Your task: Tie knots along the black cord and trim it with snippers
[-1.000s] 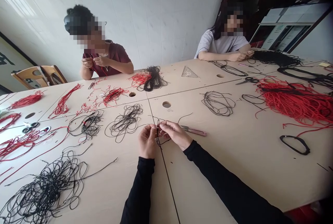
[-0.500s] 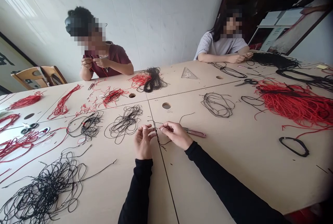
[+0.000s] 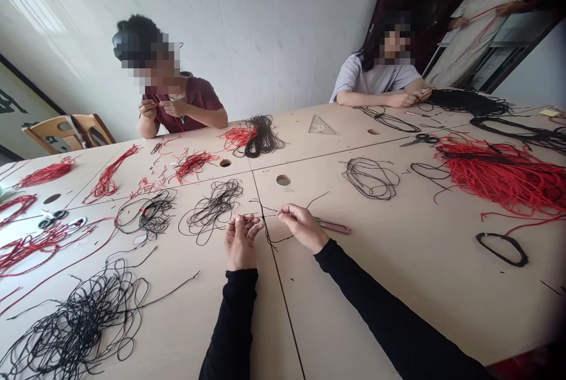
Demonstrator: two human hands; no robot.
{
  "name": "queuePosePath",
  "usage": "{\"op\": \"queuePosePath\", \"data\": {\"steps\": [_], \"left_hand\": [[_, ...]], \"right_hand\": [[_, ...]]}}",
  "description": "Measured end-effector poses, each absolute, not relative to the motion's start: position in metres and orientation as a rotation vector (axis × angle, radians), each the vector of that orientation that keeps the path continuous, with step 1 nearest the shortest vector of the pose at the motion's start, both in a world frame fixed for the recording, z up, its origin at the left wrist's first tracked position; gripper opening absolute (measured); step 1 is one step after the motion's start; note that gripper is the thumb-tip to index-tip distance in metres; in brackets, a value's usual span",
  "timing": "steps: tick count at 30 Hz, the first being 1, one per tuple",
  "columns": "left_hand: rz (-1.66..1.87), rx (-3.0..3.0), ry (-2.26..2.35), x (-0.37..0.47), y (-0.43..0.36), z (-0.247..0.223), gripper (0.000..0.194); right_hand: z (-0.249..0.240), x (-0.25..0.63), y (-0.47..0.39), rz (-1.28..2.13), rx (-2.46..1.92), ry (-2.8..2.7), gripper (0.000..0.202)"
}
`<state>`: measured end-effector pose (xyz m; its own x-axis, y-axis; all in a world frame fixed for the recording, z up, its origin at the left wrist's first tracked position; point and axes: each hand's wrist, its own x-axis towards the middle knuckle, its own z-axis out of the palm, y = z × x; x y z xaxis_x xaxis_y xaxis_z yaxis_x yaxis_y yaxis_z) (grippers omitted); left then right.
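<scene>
A thin black cord [image 3: 266,228] runs between my two hands, over the dark seam of the table. My left hand [image 3: 241,240] has its thumb and index finger pinched on a strand of it, the other fingers loosely curled. On the right, my right hand [image 3: 303,227] closes thumb and fingertips on another strand of the cord. Loose cord ends spread beyond and below the fingers. Beside my right hand lies a pink-handled cutter [image 3: 335,226], partly covered by that hand.
Black cord bundles lie at left [image 3: 79,315] and centre-left [image 3: 216,206]. A thin cord coil [image 3: 371,178] and a red cord pile [image 3: 504,177] lie right. Scissors [image 3: 52,217] are far left. Two people sit across the table [image 3: 318,156]; another person stands back right.
My hands have moved slightly apart, the left one shifting a little to the left. At the back right, a standing person has come into view holding red cord.
</scene>
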<state>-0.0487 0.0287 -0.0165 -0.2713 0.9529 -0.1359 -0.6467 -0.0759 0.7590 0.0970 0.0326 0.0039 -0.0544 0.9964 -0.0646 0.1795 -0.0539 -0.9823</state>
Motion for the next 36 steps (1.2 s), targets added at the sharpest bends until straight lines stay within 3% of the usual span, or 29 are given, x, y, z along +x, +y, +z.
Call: {"op": "queuePosePath", "data": {"steps": [9, 20, 29, 36], "left_hand": [[1.605, 0.529, 0.851, -0.0515, 0.0281, -0.0149, 0.031], [1.613, 0.592, 0.793, -0.0503, 0.0274, -0.0102, 0.03], [1.503, 0.65, 0.799, -0.0471, 0.0247, -0.008, 0.032], [1.691, 0.746, 1.108, -0.0501, 0.0227, -0.0119, 0.027]], "right_hand": [[0.0025, 0.0998, 0.0325, 1.046, -1.236, -1.556, 0.029], [0.0021, 0.0951, 0.0275, 0.617, -1.23, -1.787, 0.019], [0.0062, 0.0919, 0.0243, 0.873, -1.151, -1.722, 0.023], [0.0013, 0.0953, 0.0284, 1.004, -1.182, -1.549, 0.031]]}}
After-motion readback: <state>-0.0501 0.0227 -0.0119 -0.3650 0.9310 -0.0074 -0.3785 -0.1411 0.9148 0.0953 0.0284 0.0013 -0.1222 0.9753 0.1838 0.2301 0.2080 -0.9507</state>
